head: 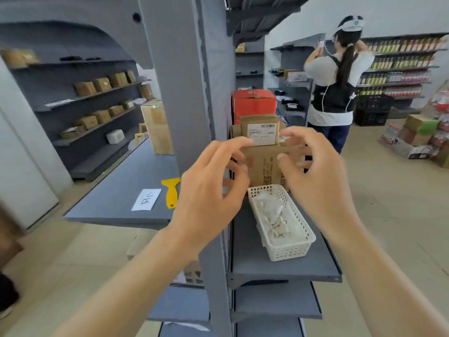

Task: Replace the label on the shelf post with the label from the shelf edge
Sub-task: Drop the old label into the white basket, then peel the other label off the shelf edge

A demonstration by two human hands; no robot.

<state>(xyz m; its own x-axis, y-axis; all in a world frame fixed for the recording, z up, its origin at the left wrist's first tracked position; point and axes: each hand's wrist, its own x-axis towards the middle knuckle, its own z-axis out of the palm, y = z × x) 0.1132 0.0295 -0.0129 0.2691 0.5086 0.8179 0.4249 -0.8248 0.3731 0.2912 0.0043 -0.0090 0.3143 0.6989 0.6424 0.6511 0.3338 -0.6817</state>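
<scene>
Hands point(262, 176), fingers spread and holding nothing, hide part of the shelf post point(179, 93).

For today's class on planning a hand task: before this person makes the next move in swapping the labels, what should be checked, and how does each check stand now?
1. Left hand free to grasp: ok, fingers spread, nothing seen in it.
2. Right hand free: ok, open, apparently empty.
3. White paper label with black marks available: ok, lying flat on the grey shelf.
4. Yellow plastic scraper close by: ok, beside that label.
5. Old label on the grey shelf post: cannot tell, none visible.
6. White perforated plastic basket clear of hands: ok, below them.
</scene>
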